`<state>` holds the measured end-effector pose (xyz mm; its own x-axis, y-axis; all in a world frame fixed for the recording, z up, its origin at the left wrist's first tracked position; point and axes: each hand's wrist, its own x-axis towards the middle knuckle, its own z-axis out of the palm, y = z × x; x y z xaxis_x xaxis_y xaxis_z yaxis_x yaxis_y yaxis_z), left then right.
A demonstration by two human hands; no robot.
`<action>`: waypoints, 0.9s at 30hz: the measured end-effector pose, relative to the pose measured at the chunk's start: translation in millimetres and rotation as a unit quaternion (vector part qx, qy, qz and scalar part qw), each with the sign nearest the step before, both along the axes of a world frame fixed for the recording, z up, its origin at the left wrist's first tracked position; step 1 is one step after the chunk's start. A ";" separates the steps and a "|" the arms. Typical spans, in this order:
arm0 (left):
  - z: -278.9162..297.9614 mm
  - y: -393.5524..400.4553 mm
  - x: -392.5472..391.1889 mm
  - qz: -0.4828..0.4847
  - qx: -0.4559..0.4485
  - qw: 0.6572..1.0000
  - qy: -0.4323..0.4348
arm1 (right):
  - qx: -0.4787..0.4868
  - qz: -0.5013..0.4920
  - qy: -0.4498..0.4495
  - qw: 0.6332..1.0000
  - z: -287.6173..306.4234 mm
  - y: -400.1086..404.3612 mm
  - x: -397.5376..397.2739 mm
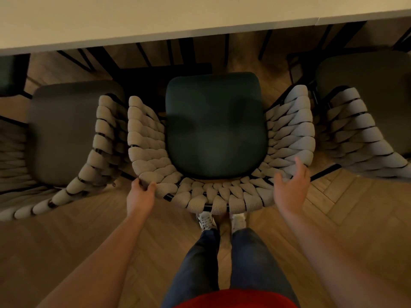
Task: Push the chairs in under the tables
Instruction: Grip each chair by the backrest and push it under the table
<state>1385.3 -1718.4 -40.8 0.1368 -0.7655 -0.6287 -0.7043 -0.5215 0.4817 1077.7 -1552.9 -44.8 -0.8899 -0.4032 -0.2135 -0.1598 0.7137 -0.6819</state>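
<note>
Directly below me stands a chair (215,130) with a dark green seat cushion and a curved backrest of thick beige woven rope. Its seat front lies just short of the edge of the long pale table (155,21). My left hand (141,193) is closed on the left rear of the rope backrest. Over the right rear of the backrest, my right hand (290,185) has its fingers spread, touching or just above the rope and gripping nothing.
A matching chair with a grey cushion (66,134) stands close on the left, another (367,103) on the right. Black table and chair legs (155,56) cross under the tabletop. The floor is wood herringbone (89,241). My legs and shoes (208,221) are right behind the chair.
</note>
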 end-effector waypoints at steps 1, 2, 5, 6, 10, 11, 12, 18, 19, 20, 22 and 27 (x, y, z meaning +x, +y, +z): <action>5.8 4.2 1.9 0.000 -0.013 1.000 -0.006 | -0.008 0.024 0.006 1.000 4.8 -1.2 6.8; 10.6 9.0 4.3 0.002 -0.020 1.000 -0.011 | -0.017 0.045 -0.002 0.999 9.0 -2.7 13.3; 21.8 28.0 19.8 0.040 -0.012 0.999 -0.031 | -0.037 0.101 -0.078 0.991 16.6 -11.3 39.7; 24.6 34.5 27.8 0.057 -0.014 0.998 -0.034 | -0.033 0.119 -0.104 0.987 18.0 -14.1 51.5; 32.0 43.7 62.8 0.098 -0.034 0.994 -0.039 | -0.029 0.204 -0.192 0.960 27.5 -34.4 104.6; 33.1 42.5 71.8 0.112 -0.034 0.993 -0.032 | -0.029 0.223 -0.212 0.951 29.1 -40.7 117.3; 33.6 41.2 81.5 0.127 -0.035 0.991 -0.021 | -0.029 0.243 -0.232 0.942 30.6 -46.6 130.0; 27.2 27.1 149.8 0.162 -0.067 0.984 0.020 | 0.009 0.332 -0.262 0.906 37.0 -89.7 216.0; 24.6 22.6 162.7 0.162 -0.069 0.984 0.024 | 0.014 0.334 -0.262 0.905 36.9 -96.4 231.7; 22.4 17.3 177.2 0.159 -0.069 0.984 0.028 | 0.018 0.333 -0.261 0.906 35.7 -102.9 247.9; 19.9 5.7 209.7 0.147 -0.067 0.986 0.038 | 0.025 0.322 -0.262 0.910 33.8 -114.7 281.6; 19.9 -28.5 305.7 0.131 -0.061 0.989 0.039 | 0.045 0.288 -0.290 0.912 30.1 -141.0 363.7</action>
<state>1691.0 -1746.9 -20.9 0.2941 -0.7818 -0.5499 -0.5110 -0.6148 0.6007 1441.5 -1693.9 -14.7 -0.2638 -0.7252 -0.6360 -0.1573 0.6829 -0.7134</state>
